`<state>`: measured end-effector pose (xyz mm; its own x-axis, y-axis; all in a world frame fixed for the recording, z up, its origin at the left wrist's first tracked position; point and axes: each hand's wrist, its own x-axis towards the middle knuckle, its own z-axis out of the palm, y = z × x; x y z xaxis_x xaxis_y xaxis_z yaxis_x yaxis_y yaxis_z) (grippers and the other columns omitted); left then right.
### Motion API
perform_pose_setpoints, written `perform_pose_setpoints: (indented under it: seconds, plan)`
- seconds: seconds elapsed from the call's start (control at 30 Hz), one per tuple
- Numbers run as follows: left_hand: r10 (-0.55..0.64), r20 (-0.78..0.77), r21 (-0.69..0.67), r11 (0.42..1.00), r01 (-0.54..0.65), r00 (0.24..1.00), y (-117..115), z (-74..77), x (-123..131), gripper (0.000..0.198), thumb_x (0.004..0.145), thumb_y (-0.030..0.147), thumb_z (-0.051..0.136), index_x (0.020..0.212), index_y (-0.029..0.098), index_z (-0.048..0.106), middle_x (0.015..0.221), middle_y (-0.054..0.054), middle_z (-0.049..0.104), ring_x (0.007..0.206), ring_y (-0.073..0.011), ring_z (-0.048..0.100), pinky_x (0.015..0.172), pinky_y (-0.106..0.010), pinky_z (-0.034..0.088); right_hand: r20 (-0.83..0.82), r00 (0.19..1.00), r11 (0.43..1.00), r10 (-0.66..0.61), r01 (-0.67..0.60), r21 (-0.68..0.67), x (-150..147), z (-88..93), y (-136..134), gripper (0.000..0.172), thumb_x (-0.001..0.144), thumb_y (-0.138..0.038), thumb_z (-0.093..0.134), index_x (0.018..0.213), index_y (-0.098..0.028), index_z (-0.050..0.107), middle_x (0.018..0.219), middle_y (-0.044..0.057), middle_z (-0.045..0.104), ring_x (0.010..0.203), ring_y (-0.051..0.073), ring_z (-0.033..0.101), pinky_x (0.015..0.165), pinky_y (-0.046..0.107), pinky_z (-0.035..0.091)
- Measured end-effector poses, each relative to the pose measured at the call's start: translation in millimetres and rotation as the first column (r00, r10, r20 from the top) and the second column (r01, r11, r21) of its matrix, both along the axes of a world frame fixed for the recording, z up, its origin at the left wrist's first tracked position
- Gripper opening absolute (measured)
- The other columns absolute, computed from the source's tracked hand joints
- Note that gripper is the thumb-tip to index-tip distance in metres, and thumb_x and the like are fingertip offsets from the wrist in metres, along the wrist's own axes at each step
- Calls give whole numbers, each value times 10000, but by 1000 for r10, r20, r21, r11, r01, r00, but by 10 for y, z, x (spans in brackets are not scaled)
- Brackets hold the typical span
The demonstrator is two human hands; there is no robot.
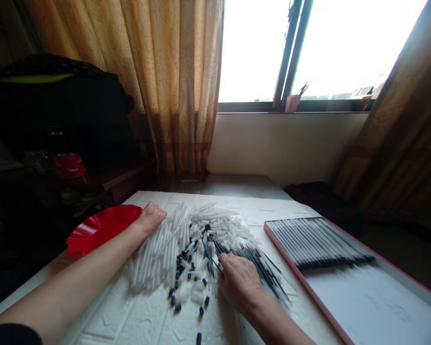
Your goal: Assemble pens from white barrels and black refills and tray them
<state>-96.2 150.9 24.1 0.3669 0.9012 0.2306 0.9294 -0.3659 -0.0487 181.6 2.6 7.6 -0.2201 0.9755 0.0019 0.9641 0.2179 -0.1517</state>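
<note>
My left hand (pixel 151 216) is at the right rim of a red scalloped dish (pixel 104 227), by the far end of a heap of translucent white pen barrels (pixel 158 256). Its fingers are curled closed; what they hold, if anything, is hidden. My right hand (pixel 240 275) is over a bundle of thin black pen refills (pixel 267 270). Its thumb and fingers are pinched together, and a dark refill shows at their tips. Small black caps (pixel 183 268) lie scattered between the hands. Behind them is a pile of short clear-white pieces (pixel 222 220).
At the right, a pink-edged tray (pixel 373 306) holds a row of pens with black ends (pixel 330 242). A white brick-patterned cover (pixel 140 321) lies on the table. Beyond are a curtain (pixel 179 86), a window, and a pink cup (pixel 292 103) on the sill.
</note>
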Motion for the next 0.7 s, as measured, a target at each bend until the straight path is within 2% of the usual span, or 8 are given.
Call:
perform_pose_setpoints:
  seconds: [0.13, 0.23, 0.3, 0.37, 0.47, 0.53, 0.63, 0.7]
  plan:
    - [-58, -52, 35, 998, 60, 997, -233, 110, 107, 264, 967, 296, 618, 1201, 176, 607, 1217, -86, 632, 1004, -236, 656, 848, -440, 558, -39, 999, 1000, 2, -1, 7, 56, -25, -6, 213, 803, -113, 556, 963, -147, 693, 969, 135, 742, 920, 276, 708, 744, 310, 467]
    - [-119, -31, 89, 989, 122, 992, -616, 89, 243, 223, 974, 286, 605, 1162, 165, 622, 1147, -75, 664, 967, -225, 673, 843, -437, 561, -76, 997, 1000, 5, -3, 15, 124, -52, 2, 174, 805, -131, 548, 878, -161, 702, 959, 135, 736, 906, 276, 699, 751, 317, 453]
    - [-194, 5, 107, 975, 193, 981, -934, -7, 351, 178, 994, 232, 527, 1124, 168, 630, 1034, -81, 713, 889, -237, 715, 777, -406, 590, -108, 994, 1000, 1, 1, 22, 168, -65, 13, 172, 792, -126, 540, 839, -166, 701, 934, 130, 736, 889, 273, 694, 740, 313, 442]
    - [-286, 57, 123, 953, 278, 957, -1237, -153, 457, 213, 995, 235, 470, 1155, 197, 604, 978, -74, 742, 845, -231, 744, 721, -339, 609, -150, 989, 1000, -2, 7, 29, 208, -73, 28, 187, 769, -109, 536, 842, -171, 697, 916, 112, 736, 878, 259, 687, 728, 299, 430]
    - [-392, 145, 161, 915, 370, 908, -1543, -388, 565, 250, 1006, 195, 366, 1184, 222, 540, 945, -54, 765, 790, -192, 765, 688, -263, 614, -228, 974, 999, -3, 13, 39, 259, -76, 54, 203, 742, -88, 536, 845, -185, 681, 878, 67, 734, 852, 224, 674, 713, 271, 414]
    - [-421, 199, 204, 901, 383, 885, -1624, -504, 586, 231, 1018, 206, 338, 1183, 221, 500, 957, -68, 774, 801, -201, 772, 682, -257, 621, -280, 960, 999, -7, 21, 46, 286, -70, 71, 192, 728, -79, 536, 824, -187, 663, 842, 49, 723, 820, 208, 661, 702, 262, 407]
    - [-457, 341, 289, 882, 371, 822, -1626, -580, 558, 211, 1051, 274, 322, 1219, 239, 444, 954, -66, 777, 778, -200, 778, 669, -239, 619, -344, 939, 998, -12, 33, 54, 298, -38, 92, 144, 753, -93, 508, 772, -186, 616, 743, 25, 675, 726, 181, 628, 658, 252, 402]
    - [-480, 425, 324, 872, 367, 767, -1611, -578, 535, 216, 1063, 317, 314, 1224, 256, 444, 912, -41, 774, 735, -190, 777, 646, -220, 608, -531, 847, 1000, -12, 20, 11, 271, -5, 88, 98, 796, -162, 490, 772, -189, 581, 691, 7, 631, 649, 160, 595, 610, 241, 409]
